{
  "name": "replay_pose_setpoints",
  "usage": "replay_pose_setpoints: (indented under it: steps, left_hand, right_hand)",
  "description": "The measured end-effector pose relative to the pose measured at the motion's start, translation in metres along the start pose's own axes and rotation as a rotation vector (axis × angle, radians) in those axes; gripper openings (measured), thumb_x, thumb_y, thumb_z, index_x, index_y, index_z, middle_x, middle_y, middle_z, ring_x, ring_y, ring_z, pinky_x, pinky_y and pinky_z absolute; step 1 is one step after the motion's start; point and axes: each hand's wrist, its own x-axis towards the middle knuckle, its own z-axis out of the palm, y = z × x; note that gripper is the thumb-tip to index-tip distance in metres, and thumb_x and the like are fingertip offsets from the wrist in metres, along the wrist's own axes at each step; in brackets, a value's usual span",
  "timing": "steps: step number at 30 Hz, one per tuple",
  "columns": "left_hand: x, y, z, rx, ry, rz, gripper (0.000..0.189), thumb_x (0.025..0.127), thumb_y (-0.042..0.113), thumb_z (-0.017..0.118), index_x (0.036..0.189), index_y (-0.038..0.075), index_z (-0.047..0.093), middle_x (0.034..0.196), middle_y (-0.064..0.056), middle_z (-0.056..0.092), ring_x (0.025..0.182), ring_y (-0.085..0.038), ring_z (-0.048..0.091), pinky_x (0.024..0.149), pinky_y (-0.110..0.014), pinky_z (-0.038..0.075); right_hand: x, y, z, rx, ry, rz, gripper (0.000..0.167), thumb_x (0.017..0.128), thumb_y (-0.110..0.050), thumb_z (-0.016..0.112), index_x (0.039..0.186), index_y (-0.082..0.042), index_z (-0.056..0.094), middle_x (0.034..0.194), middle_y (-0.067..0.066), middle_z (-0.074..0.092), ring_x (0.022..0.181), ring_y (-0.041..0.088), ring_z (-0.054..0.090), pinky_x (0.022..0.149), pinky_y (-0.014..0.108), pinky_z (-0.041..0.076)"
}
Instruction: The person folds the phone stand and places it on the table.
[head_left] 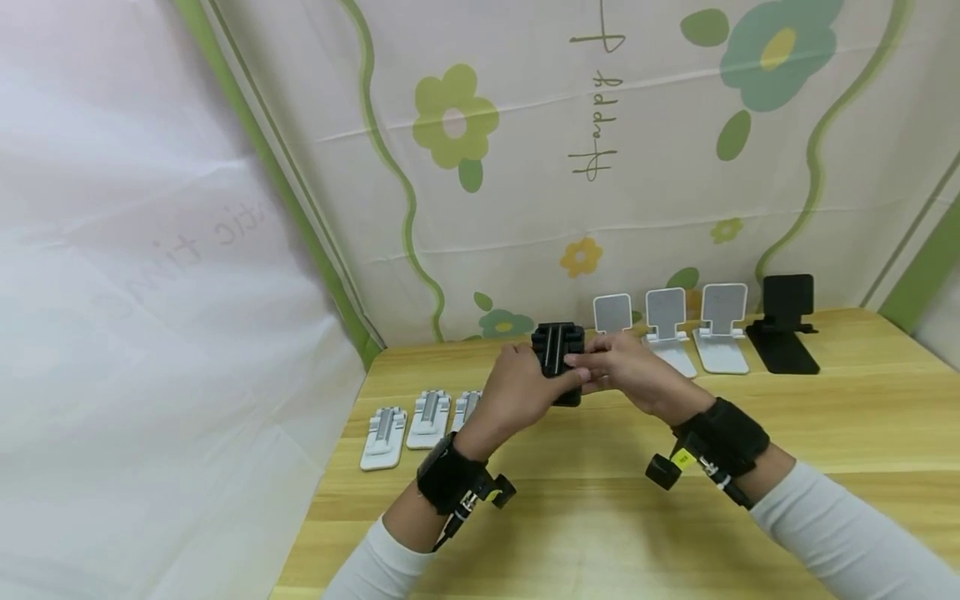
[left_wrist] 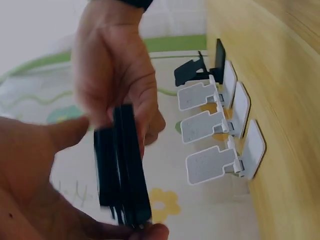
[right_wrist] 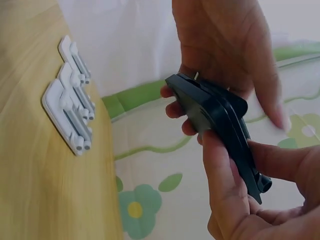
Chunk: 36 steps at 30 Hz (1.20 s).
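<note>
Holding the black stand (head_left: 555, 346) between them, left hand (head_left: 517, 390) cups it; right hand (head_left: 637, 373) pinches its edge.

Behind the table (head_left: 600, 533) hangs a cloth (head_left: 517, 217) printed with flowers (head_left: 453, 122) and wavy vines (head_left: 815, 162); left of the table, a white sheet (head_left: 150, 358).

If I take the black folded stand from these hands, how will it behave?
The black folded stand probably feels stiff, since it looks straight and unbent. Its shiny middle bar might be slippery. Separate stacked layers suggest it could unfold.
</note>
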Motion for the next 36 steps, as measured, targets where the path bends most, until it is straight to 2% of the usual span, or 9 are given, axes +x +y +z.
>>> replay_pose_setpoints:
  steps: [4,14,17,20,22,25,28,32,36]
  left_hand:
    - [-0.001,0.002,0.005,0.110,0.028,0.004,0.085,0.092,0.059,0.070,0.135,-0.012,0.052,0.134,-0.028,0.052,0.110,-0.034,0.052,0.080,-0.036,0.049]
    - [0.007,-0.017,0.011,0.018,0.046,-0.042,0.068,0.084,0.052,0.079,0.117,-0.005,0.063,0.113,-0.019,0.057,0.076,-0.023,0.055,0.057,-0.029,0.047]
    - [0.010,-0.030,0.015,0.030,0.043,-0.080,0.058,0.083,0.046,0.081,0.108,-0.004,0.065,0.117,-0.022,0.057,0.077,-0.026,0.056,0.058,-0.032,0.047]
    - [0.014,-0.049,0.025,0.092,0.043,-0.109,0.045,0.083,0.045,0.081,0.082,0.003,0.065,0.123,-0.026,0.059,0.088,-0.033,0.058,0.065,-0.038,0.047]
    - [0.018,-0.063,0.034,0.144,0.049,-0.119,0.047,0.083,0.047,0.082,0.065,0.009,0.060,0.126,-0.027,0.060,0.099,-0.039,0.060,0.071,-0.042,0.049]
    - [0.023,-0.082,0.048,0.189,0.059,-0.134,0.050,0.083,0.048,0.082,0.059,0.012,0.057,0.130,-0.030,0.059,0.110,-0.046,0.059,0.077,-0.048,0.052]
    - [0.025,-0.096,0.056,0.211,0.074,-0.141,0.052,0.083,0.045,0.083,0.055,0.012,0.055,0.129,-0.035,0.057,0.094,-0.042,0.062,0.066,-0.042,0.051]
    - [0.027,-0.105,0.059,0.261,0.080,-0.115,0.059,0.083,0.042,0.085,0.048,0.015,0.046,0.090,-0.025,0.062,0.053,-0.025,0.047,0.047,-0.029,0.032]
    - [0.029,-0.107,0.061,0.331,0.067,-0.075,0.066,0.083,0.044,0.085,0.044,0.018,0.038,0.051,-0.004,0.038,0.049,-0.019,0.037,0.047,-0.027,0.022]
  right_hand:
    - [0.002,0.002,0.004,0.003,-0.018,-0.011,0.022,0.104,-0.018,0.061,0.099,0.002,0.061,0.088,0.005,0.065,0.081,0.017,0.068,0.087,0.038,0.062]
    - [0.002,0.010,0.004,-0.080,-0.010,0.000,0.037,0.107,-0.025,0.057,0.124,0.007,0.059,0.111,0.015,0.065,0.098,0.021,0.069,0.094,0.042,0.060]
    - [0.003,0.011,-0.004,-0.143,0.032,0.015,0.043,0.109,-0.030,0.051,0.133,0.005,0.055,0.120,0.019,0.063,0.105,0.025,0.067,0.096,0.042,0.058]
    - [0.004,0.011,-0.015,-0.194,0.081,0.014,0.045,0.111,-0.029,0.046,0.137,0.006,0.051,0.125,0.022,0.061,0.107,0.026,0.066,0.095,0.040,0.057]
    - [0.007,0.013,-0.023,-0.217,0.109,0.017,0.044,0.112,-0.028,0.043,0.139,0.007,0.050,0.126,0.023,0.060,0.106,0.025,0.065,0.094,0.039,0.057]
    - [0.012,0.020,-0.033,-0.245,0.134,0.012,0.044,0.112,-0.025,0.041,0.139,0.009,0.049,0.130,0.027,0.058,0.107,0.027,0.064,0.093,0.039,0.057]
    - [0.016,0.029,-0.041,-0.259,0.140,0.014,0.044,0.112,-0.023,0.040,0.138,0.010,0.049,0.135,0.030,0.055,0.108,0.029,0.064,0.094,0.042,0.056]
    - [0.019,0.040,-0.048,-0.266,0.139,0.043,0.044,0.112,-0.024,0.039,0.137,0.010,0.051,0.133,0.029,0.057,0.106,0.025,0.066,0.095,0.043,0.057]
    - [0.023,0.045,-0.055,-0.257,0.145,0.052,0.046,0.112,-0.025,0.037,0.138,0.011,0.050,0.132,0.028,0.059,0.109,0.029,0.066,0.097,0.044,0.057]
